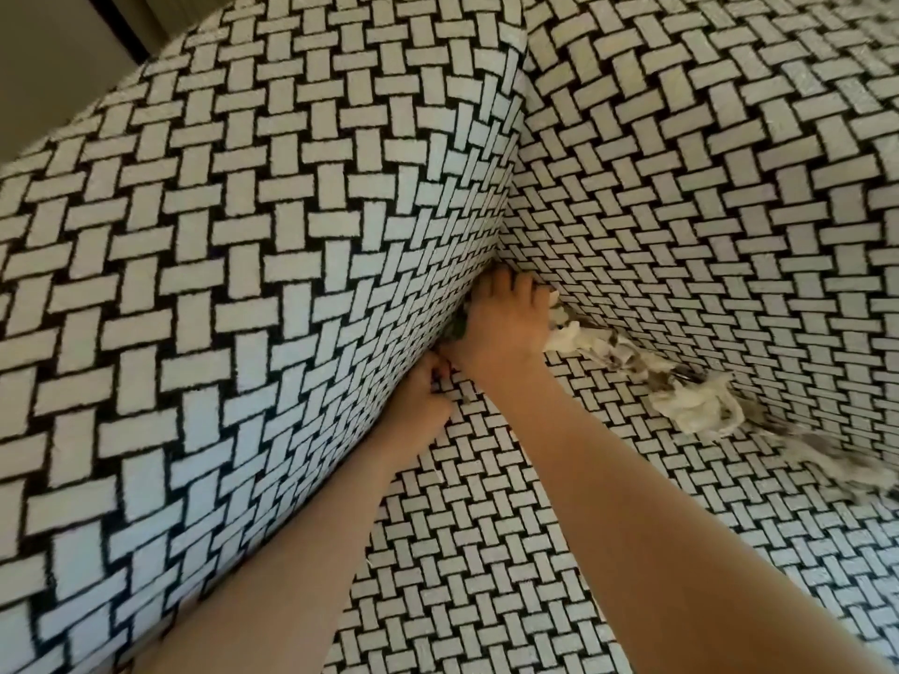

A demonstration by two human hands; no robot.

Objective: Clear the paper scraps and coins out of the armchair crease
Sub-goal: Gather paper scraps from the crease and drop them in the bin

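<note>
The armchair is covered in black-and-white basket-weave fabric. My right hand reaches into the far corner of the crease, where armrest, backrest and seat meet; its fingertips are buried in the gap. My left hand sits just in front of it, fingers curled against the foot of the armrest, and whether it holds anything is hidden. Crumpled white paper scraps lie along the crease between seat and backrest, to the right of my right hand. I can make out no coins.
The armrest bulges high on the left and the backrest rises on the right. The seat cushion runs between my forearms. A strip of beige floor or wall shows at top left.
</note>
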